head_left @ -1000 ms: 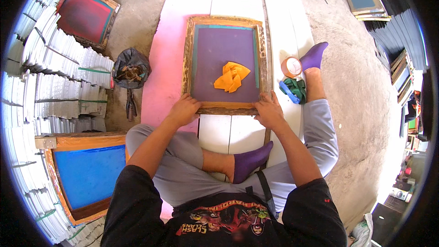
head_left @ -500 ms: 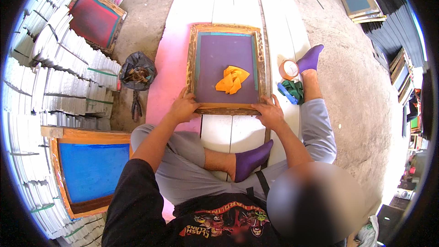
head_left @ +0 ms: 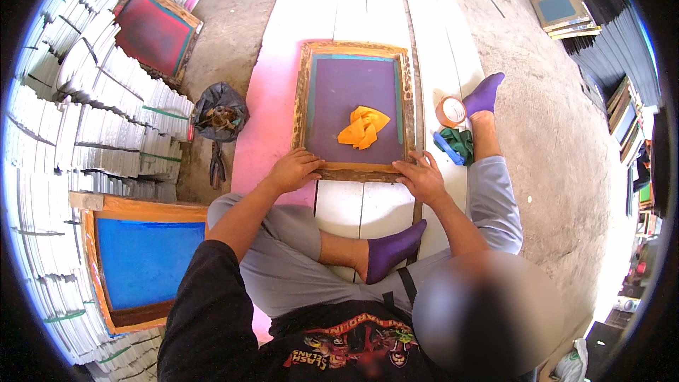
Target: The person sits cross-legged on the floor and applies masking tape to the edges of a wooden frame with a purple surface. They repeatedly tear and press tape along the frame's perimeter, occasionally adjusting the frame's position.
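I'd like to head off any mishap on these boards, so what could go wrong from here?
The orange cloth lies loose on the purple panel inside the wooden frame, so it might slide if the frame is tilted.

The left hand and right hand are both at the frame's near end, so its far end could swing if pushed unevenly.

The tape roll sits close to the purple-socked foot at the right, which could knock it.
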